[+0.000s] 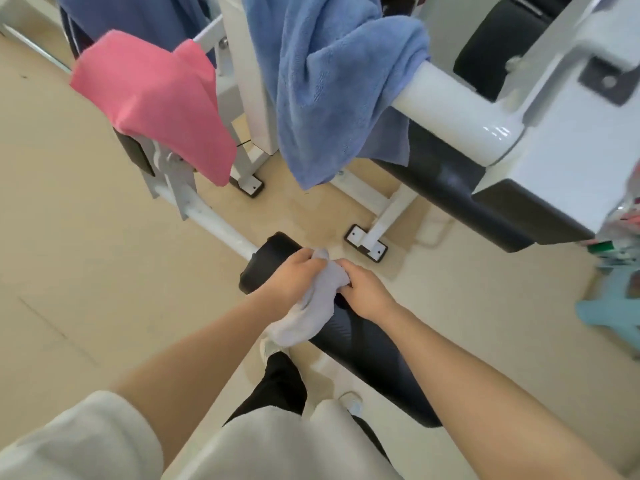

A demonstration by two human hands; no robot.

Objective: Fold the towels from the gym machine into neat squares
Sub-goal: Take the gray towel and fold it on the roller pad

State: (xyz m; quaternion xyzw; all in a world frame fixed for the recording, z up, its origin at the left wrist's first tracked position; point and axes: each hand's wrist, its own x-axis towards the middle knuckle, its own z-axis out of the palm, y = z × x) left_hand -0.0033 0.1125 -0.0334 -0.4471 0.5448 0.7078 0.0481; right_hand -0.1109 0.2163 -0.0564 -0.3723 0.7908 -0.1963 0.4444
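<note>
A small pale grey towel (311, 306) hangs bunched between my two hands, over a black padded roller (268, 256) of the gym machine. My left hand (289, 277) grips its upper left part, and my right hand (365, 289) pinches its right edge. A pink towel (156, 102) is draped over a machine arm at the upper left. A large blue towel (332, 81) hangs over a white bar (457, 112) at the top centre.
The white machine frame (571, 140) with black pads fills the right side. A black bench pad (374, 355) runs below my hands. Machine feet (367, 242) rest on the beige floor. Coloured items (620, 271) lie at the right edge. A dark blue cloth (138, 15) hangs at the top left.
</note>
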